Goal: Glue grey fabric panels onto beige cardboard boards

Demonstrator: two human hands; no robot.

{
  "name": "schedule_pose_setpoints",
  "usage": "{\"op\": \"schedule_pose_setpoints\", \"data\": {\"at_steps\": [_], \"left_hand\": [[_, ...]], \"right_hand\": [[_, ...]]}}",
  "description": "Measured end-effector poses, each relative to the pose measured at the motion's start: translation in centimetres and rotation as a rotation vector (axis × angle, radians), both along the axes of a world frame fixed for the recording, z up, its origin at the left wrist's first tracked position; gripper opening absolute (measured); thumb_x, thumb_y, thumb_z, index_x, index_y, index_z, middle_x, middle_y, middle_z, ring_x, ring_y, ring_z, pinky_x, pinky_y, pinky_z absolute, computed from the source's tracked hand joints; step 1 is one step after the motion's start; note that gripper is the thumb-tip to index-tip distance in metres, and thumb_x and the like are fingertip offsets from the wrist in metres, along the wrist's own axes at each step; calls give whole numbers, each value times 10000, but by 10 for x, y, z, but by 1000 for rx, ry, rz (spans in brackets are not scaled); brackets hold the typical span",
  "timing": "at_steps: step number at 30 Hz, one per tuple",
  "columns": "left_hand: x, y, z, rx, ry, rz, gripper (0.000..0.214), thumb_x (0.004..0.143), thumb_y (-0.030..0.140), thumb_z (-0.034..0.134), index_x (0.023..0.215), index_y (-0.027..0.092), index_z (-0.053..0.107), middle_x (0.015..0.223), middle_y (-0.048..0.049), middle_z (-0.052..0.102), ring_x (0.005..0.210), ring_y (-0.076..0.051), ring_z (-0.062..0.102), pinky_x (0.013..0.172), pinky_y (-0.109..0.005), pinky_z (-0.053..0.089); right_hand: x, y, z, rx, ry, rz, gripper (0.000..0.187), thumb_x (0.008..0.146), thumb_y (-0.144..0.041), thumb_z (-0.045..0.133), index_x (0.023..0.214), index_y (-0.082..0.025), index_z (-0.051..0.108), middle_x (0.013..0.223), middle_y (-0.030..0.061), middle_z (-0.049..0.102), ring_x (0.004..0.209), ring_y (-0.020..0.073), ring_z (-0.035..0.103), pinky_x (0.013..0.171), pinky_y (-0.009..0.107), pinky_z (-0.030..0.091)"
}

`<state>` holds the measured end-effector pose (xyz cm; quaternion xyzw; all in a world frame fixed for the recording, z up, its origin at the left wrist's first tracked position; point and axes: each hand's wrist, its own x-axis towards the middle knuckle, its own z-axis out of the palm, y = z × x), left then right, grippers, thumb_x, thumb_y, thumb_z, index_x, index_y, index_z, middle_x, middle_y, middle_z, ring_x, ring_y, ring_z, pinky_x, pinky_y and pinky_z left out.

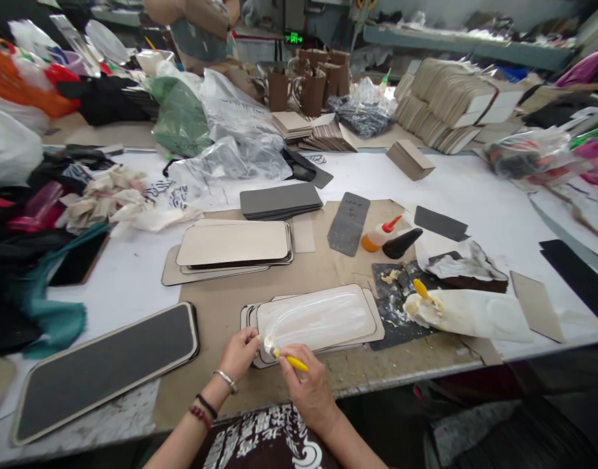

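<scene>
My right hand (pixel 306 384) is closed round a yellow-handled brush (pixel 295 362), its bristles loaded with white paste. The bristles touch the left end of a beige rounded panel (pixel 323 316), which is streaked with wet white paste and lies on top of a loose stack of similar panels. At that same left end, my left hand (pixel 240 355) pinches the panel's edge between thumb and fingers. To the right, a white plastic bottle (pixel 479 316) lies with its cut opening full of paste, and a second yellow tool (pixel 420 289) stands in it.
A stack of beige panels (pixel 235 242) lies behind, with dark grey panels (pixel 279 199) beyond it. A long dark panel (pixel 108 371) rests at front left. An orange glue bottle (pixel 377 236) and a black-handled tool (pixel 402 243) are at centre right. Plastic bags (pixel 230 159) crowd the back.
</scene>
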<state>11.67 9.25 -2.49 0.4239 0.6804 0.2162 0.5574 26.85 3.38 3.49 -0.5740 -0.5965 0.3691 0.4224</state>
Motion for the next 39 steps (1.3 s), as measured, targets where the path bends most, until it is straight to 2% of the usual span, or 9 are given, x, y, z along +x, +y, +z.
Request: {"op": "schedule_pose_setpoints", "data": {"at_steps": [5,9,13,19,21,24,27,33,39], "left_hand": [[-1,0,-2,5,8,-3,168,543,348,480,505,196,420,403,68,419,401,-89,410,424,-211,317],[0,0,-2,-8,18,9,154,545,336,479,511,194,428,415,63,440,408,-97,437,437,-218,331],[0,-1,-1,-13,30,13,155,551,342,473,524,194,439,420,61,448,412,-103,443,439,-222,332],[-1,0,2,-19,30,-18,177,543,365,479,519,197,429,427,57,450,417,-107,440,443,-225,333],[-1,1,3,-25,30,-27,186,538,375,478,513,198,425,426,56,450,412,-105,432,441,-225,330],[0,2,4,-30,26,-35,198,533,389,481,513,199,431,423,56,448,411,-106,430,442,-226,331],[0,2,5,-37,23,-38,199,526,393,486,517,201,434,431,50,454,411,-111,435,437,-229,335],[-1,2,4,-56,27,-33,220,514,411,492,523,202,426,434,48,452,412,-108,434,429,-227,336],[1,3,7,-79,43,-28,257,489,442,505,535,200,434,442,49,460,424,-110,443,418,-226,333]], "right_hand": [[5,5,-9,-57,34,-88,132,824,-209,463,853,-190,589,816,34,618,790,138,582,735,258,480],[35,7,-16,90,-126,-226,136,819,-203,472,867,-179,597,829,53,623,813,150,579,759,282,477],[55,7,-10,169,-280,-340,130,805,-209,494,877,-175,598,818,59,628,795,156,584,761,297,482],[42,8,-5,73,-202,-216,157,830,-238,455,857,-186,600,807,54,633,783,145,590,712,265,496],[59,9,-12,53,-232,-273,171,827,-267,457,862,-179,599,824,61,635,795,153,592,740,281,489],[106,10,-21,24,-328,-487,229,812,-340,462,880,-162,590,849,82,633,797,178,595,769,322,473],[150,12,-20,4,-435,-584,283,802,-397,449,856,-158,590,843,88,632,792,192,594,769,333,458],[173,20,-14,-19,-492,-581,335,808,-442,405,823,-167,596,815,72,642,756,182,602,739,308,456],[180,19,-4,88,-559,-516,303,824,-399,409,822,-161,596,804,75,638,740,168,598,723,302,470]]}}
